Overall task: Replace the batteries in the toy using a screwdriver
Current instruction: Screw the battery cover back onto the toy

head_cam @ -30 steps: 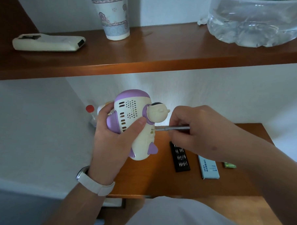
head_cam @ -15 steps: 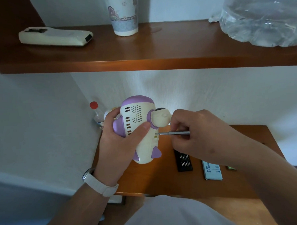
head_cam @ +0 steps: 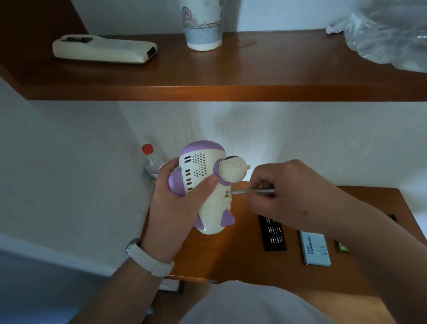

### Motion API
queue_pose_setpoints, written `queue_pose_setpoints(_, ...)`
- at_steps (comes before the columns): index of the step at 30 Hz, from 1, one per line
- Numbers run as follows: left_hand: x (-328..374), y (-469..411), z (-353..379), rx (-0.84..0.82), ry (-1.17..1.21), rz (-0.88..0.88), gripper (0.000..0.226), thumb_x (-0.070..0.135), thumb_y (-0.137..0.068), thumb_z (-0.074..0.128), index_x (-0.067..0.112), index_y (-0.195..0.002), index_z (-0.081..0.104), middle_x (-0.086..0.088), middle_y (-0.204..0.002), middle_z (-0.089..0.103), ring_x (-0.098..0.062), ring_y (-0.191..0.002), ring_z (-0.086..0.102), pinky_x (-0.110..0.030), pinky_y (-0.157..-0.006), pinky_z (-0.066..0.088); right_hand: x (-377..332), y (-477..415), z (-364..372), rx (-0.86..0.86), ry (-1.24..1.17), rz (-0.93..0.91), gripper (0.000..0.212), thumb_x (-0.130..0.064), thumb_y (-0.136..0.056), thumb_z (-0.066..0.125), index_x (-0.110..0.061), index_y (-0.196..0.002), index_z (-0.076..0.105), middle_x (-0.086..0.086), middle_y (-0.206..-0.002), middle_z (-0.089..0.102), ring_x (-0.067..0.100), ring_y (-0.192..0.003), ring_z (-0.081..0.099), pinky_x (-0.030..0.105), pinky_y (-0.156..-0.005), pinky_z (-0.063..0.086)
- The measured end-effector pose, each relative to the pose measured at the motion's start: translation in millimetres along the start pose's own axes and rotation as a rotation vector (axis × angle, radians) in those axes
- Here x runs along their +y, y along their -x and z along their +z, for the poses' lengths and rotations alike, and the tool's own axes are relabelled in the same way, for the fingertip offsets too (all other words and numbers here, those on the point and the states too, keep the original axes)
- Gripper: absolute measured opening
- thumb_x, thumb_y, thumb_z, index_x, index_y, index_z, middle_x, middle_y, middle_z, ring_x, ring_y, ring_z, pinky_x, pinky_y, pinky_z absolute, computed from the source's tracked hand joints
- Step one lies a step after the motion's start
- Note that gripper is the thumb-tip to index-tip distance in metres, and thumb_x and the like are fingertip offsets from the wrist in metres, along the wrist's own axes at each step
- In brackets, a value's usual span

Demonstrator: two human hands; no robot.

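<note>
The left hand [head_cam: 181,204] grips the white-and-purple plastic toy [head_cam: 204,186] upright above the wooden counter [head_cam: 240,261]. The right hand [head_cam: 287,192] pinches the thin metal screwdriver [head_cam: 250,191], shaft horizontal, tip meeting the toy's right side.

The left hand [head_cam: 176,209] is gripping the toy [head_cam: 213,215] from the toy's left side, with the thumb lying across its perforated face and the fingers [head_cam: 167,166] curling round behind it. The left forearm is rising toward the toy from below, and its wrist is wearing a white watch band [head_cam: 152,260]. The right hand [head_cam: 289,194] is sitting just to the right of the toy, back of the hand facing up. Its fingers are curling inward and pinching a thin screwdriver [head_cam: 255,191], whose tip is touching the toy's side. The right forearm is reaching in from the toy's lower right.
</note>
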State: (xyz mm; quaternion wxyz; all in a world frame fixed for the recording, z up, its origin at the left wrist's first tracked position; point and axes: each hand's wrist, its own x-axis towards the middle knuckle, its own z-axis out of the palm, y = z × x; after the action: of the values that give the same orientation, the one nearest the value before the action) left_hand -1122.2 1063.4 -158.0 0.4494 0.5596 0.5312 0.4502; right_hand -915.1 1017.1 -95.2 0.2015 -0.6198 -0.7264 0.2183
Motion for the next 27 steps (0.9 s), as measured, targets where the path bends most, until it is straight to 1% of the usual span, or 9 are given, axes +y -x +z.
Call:
queue_pose_setpoints(2, -5.2, -2.2, -2.3, -0.023, 0.051, -0.039, 0.071, 0.060, -0.060, 0.072, 0.038, -0.123, 0.047, 0.007, -0.115, 0.066, -0.020, -0.102, 0.069, -0.028, -0.071, 0.063, 3.4, -0.1, 3.1, -0.004, -0.018, 0.011, 0.009, -0.037, -0.083, 0.059, -0.029, -0.080, 0.064, -0.008, -0.059, 0.058, 0.012, -0.051, 0.054, 0.021, -0.048, 0.042)
queue_pose_setpoints(4, -12.3, -4.6, -4.8, -0.060, 0.099, -0.086, 0.078, 0.057, -0.063, 0.073, 0.028, -0.130, 0.049, 0.001, -0.119, 0.068, -0.025, -0.106, 0.069, -0.042, -0.080, 0.063, 8.5, 1.0, 8.1, 0.014, -0.076, 0.025, 0.008, -0.032, -0.086, 0.062, -0.029, -0.080, 0.064, -0.006, -0.060, 0.059, 0.015, -0.054, 0.056, 0.020, -0.047, 0.040)
queue_pose_setpoints(7, -27.0, -9.9, -8.9, -0.133, 0.159, -0.150, 0.085, 0.059, -0.067, 0.073, 0.018, -0.137, 0.047, -0.007, -0.125, 0.067, -0.030, -0.111, 0.068, -0.056, -0.090, 0.059, 17.9, 2.2, 21.4, 0.049, -0.280, 0.071, 0.012, -0.028, -0.088, 0.062, -0.031, -0.077, 0.062, -0.005, -0.064, 0.061, 0.010, -0.050, 0.051, 0.022, -0.048, 0.041)
queue_pose_setpoints(10, -48.0, -14.8, -12.1, -0.199, 0.219, -0.224, 0.083, 0.061, -0.071, 0.076, 0.020, -0.138, 0.049, -0.007, -0.127, 0.068, -0.028, -0.113, 0.068, -0.053, -0.092, 0.058, 26.4, 3.8, 44.3, 0.066, -0.468, 0.128, 0.020, -0.024, -0.093, 0.060, -0.029, -0.074, 0.061, -0.009, -0.054, 0.050, 0.007, -0.047, 0.041, 0.023, -0.046, 0.036)
queue_pose_setpoints(13, -71.2, -19.9, -13.1, -0.245, 0.239, -0.291, 0.084, 0.062, -0.070, 0.077, 0.021, -0.138, 0.050, -0.006, -0.125, 0.069, -0.027, -0.113, 0.068, -0.051, -0.092, 0.059, 33.6, 5.3, 70.6, 0.067, -0.654, 0.227, 0.026, -0.018, -0.098, 0.056, -0.025, -0.074, 0.061, -0.005, -0.053, 0.046, 0.018, -0.049, 0.040, 0.036, -0.049, 0.034)
queue_pose_setpoints(17, -108.0, -27.2, -14.6, -0.276, 0.276, -0.405, 0.080, 0.058, -0.070, 0.070, 0.022, -0.138, 0.049, -0.008, -0.125, 0.067, -0.030, -0.114, 0.066, -0.050, -0.091, 0.059, 35.3, 6.7, 101.8, 0.071, -0.834, 0.377, 0.032, -0.011, -0.100, 0.051, -0.021, -0.072, 0.062, 0.001, -0.055, 0.046, 0.016, -0.048, 0.041, 0.030, -0.047, 0.034)
queue_pose_setpoints(20, -135.5, -28.9, -15.7, -0.294, 0.267, -0.460, 0.080, 0.066, -0.069, 0.065, 0.026, -0.136, 0.050, -0.004, -0.121, 0.069, -0.025, -0.110, 0.068, -0.038, -0.084, 0.061, 34.2, 10.6, 121.7, 0.056, -0.874, 0.435, 0.028, -0.014, -0.101, 0.049, -0.017, -0.078, 0.063, 0.001, -0.059, 0.047, 0.013, -0.052, 0.042, 0.025, -0.049, 0.039)
queue_pose_setpoints(23, -160.0, -30.8, -15.4, -0.323, 0.229, -0.485, 0.063, 0.067, -0.076, 0.061, 0.037, -0.131, 0.052, 0.008, -0.112, 0.070, -0.017, -0.106, 0.069, -0.027, -0.075, 0.061, 32.6, 11.9, 138.3, 0.073, -0.919, 0.492, 0.024, -0.013, -0.102, 0.047, -0.010, -0.083, 0.061, 0.002, -0.060, 0.047, 0.015, -0.054, 0.043, 0.026, -0.051, 0.040)
queue_pose_setpoints(27, -183.4, -35.0, -12.6, -0.331, 0.282, -0.562, 0.088, 0.076, -0.062, 0.076, 0.034, -0.135, 0.050, -0.002, -0.125, 0.067, -0.026, -0.117, 0.064, -0.048, -0.095, 0.057, 27.7, 12.2, 157.7, 0.128, -0.977, 0.568, 0.026, -0.010, -0.102, 0.046, -0.010, -0.081, 0.060, 0.005, -0.060, 0.044, 0.020, -0.053, 0.040, 0.034, -0.053, 0.036)
